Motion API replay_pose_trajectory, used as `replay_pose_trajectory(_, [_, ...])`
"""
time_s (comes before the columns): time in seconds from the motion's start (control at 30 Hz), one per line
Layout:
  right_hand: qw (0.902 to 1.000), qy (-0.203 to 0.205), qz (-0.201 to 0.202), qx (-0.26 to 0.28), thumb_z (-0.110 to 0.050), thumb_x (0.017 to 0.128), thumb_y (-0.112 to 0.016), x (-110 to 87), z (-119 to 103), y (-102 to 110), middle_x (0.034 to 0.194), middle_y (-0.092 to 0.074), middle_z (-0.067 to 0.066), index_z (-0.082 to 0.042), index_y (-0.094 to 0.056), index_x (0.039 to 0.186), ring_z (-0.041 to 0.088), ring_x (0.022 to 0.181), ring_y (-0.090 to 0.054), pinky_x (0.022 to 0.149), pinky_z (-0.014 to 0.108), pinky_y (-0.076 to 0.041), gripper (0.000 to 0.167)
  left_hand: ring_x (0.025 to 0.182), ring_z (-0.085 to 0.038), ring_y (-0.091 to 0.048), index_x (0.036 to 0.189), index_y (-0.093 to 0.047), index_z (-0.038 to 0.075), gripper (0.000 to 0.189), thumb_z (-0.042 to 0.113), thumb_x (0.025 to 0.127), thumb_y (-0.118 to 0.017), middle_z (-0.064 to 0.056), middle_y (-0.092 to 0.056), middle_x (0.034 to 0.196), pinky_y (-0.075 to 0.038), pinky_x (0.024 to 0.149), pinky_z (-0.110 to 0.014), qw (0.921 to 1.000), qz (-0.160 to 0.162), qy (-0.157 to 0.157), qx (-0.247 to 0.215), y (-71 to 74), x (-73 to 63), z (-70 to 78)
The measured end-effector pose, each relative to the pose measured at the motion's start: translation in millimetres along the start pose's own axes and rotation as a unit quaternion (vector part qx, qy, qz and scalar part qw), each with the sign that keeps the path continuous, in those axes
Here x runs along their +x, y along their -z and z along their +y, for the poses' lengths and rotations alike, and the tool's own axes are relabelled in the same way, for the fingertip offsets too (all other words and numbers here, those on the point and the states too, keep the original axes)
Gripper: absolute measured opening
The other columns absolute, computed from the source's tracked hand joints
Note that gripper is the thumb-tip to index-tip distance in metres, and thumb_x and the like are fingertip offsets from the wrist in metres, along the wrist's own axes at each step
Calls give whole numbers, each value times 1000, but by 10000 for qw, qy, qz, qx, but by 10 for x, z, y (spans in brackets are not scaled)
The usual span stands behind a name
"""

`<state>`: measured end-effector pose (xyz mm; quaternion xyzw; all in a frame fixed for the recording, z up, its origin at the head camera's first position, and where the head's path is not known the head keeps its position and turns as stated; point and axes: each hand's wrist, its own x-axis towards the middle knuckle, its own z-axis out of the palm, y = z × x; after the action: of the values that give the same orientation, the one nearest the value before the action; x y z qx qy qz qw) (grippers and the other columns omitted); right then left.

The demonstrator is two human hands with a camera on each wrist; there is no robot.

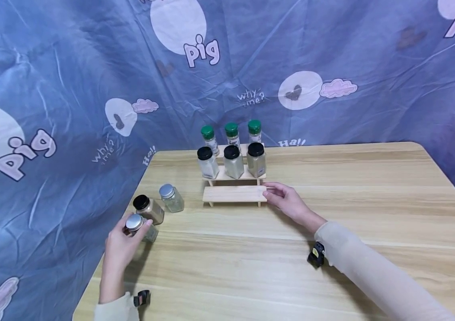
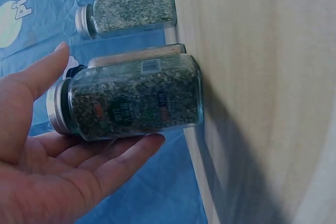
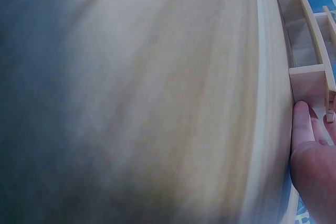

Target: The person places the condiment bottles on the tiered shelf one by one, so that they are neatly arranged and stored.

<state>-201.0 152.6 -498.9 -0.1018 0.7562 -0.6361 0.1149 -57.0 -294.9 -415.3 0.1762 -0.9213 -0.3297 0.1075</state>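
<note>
My left hand (image 1: 121,245) reaches round a glass spice jar (image 2: 136,98) with a silver lid and dried green flakes inside. In the left wrist view a gap shows between thumb and lid, and fairly straight fingers lie along the jar's far side. Close behind stand a black-lidded spice jar (image 1: 151,210) and another silver-lidded jar (image 1: 173,199). My right hand (image 1: 289,204) holds the right end of the lowest step of a wooden tiered rack (image 1: 233,194), thumb in front and fingers behind. Its fingertips show at the rack's end in the right wrist view.
Three black-lidded jars (image 1: 233,164) stand on the rack's middle step. Three green-capped bottles (image 1: 233,133) are on the top step. The wooden table (image 1: 251,267) meets a blue printed cloth (image 1: 227,67) at its back and left edges.
</note>
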Motion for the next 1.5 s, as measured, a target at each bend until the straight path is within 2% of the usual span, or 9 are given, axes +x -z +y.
replay_pose_trajectory(0.1, [10000,-32,26,-44,-18,106,-64,-1,0,8,139,-65,30,0,-53,150,30,119,-71,95,20,-61,49,127,-41,-67,143,-58,2,63,43,98,-73,-28,-68,136,-58,103,-38,9999,-84,10,-72,-7,-15,-17])
replay_pose_trajectory(0.23, [9999,-105,42,-104,-20,106,-65,-8,-5,16,138,-65,29,-3,-53,151,31,118,-72,96,20,-60,50,128,-45,-65,139,-58,-3,60,40,101,-71,-31,-66,136,-53,109,-57,9999,-39,-91,-127,-23,-28,-42])
replay_pose_trajectory(0.3, [9999,-110,28,-114,-21,106,-64,-9,-7,16,139,-65,29,-3,-52,152,32,119,-71,97,21,-60,50,127,-46,-65,138,-58,-5,59,40,101,-70,-32,-67,135,-53,108,-59,9998,18,-138,-140,-34,-36,-53])
replay_pose_trajectory(0.57, [9999,-94,-15,-37,-22,106,-64,-26,-24,11,139,-65,29,-4,-52,152,37,123,-70,98,22,-60,51,118,-44,-70,136,-61,-3,55,38,102,-70,-29,-71,128,-56,103,-59,9993,259,-252,-34,-96,-112,-12])
replay_pose_trajectory(0.77, [9999,-138,32,12,-21,107,-63,-21,-16,17,138,-66,29,-5,-53,152,38,124,-69,100,24,-60,49,118,-43,-70,134,-63,-2,50,36,102,-70,-29,-72,127,-56,103,-57,9987,140,-429,-217,-162,-156,133])
replay_pose_trajectory(1.07, [9997,-122,51,223,-16,106,-63,-15,-27,6,138,-65,30,-1,-54,150,38,125,-68,99,22,-60,47,116,-40,-73,126,-66,1,44,33,98,-77,-25,-74,124,-61,99,-53,9956,-82,-825,-434,-405,-120,550])
replay_pose_trajectory(1.27, [9989,-98,-2,452,-13,106,-63,0,-23,-12,139,-64,31,2,-53,149,39,127,-66,100,23,-60,47,119,-36,-72,126,-68,3,44,33,96,-78,-21,-74,125,-62,100,-48,9899,-504,-1061,-792,-651,-70,963])
replay_pose_trajectory(1.5, [9993,-88,45,370,-13,106,-62,-1,-13,-23,138,-63,33,3,-52,149,41,127,-66,100,24,-60,47,110,-32,-76,126,-69,5,45,35,95,-80,-18,-77,119,-66,91,-45,9826,-398,-1508,-1007,-1006,-44,1502])
